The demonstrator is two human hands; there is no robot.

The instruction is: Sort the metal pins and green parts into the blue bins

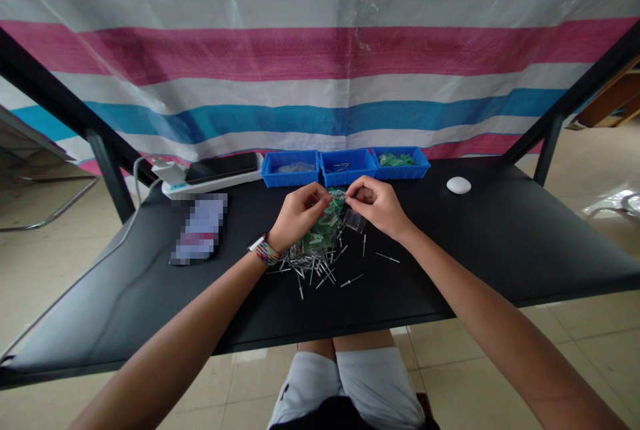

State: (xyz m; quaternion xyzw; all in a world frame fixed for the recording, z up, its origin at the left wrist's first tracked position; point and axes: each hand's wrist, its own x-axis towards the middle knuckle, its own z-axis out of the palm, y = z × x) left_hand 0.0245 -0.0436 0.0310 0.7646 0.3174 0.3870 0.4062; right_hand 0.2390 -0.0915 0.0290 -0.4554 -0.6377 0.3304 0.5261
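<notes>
Both hands meet above a heap on the black table [410, 230], their fingertips a short gap apart. My left hand [303, 213] is closed in a pinch; what it holds is too small to make out. My right hand [377, 205] also pinches, with a slim pale sliver showing at its fingertips, its kind unclear. Under the hands lie green plastic pieces [320, 233], partly hidden by my left hand. Silver pop rivets [313, 267] are heaped in front of them, a few loose to the right. A small clear plastic bag [354, 220] lies below my right hand.
Three blue bins stand behind: the left bin [290, 182] with small clear or metallic pieces, the middle bin [349, 177] with thin metal pieces, the right bin [417, 169] with green pieces. A power strip [215, 187] carries a dark phone [223, 167]. A white mouse [459, 185] sits right.
</notes>
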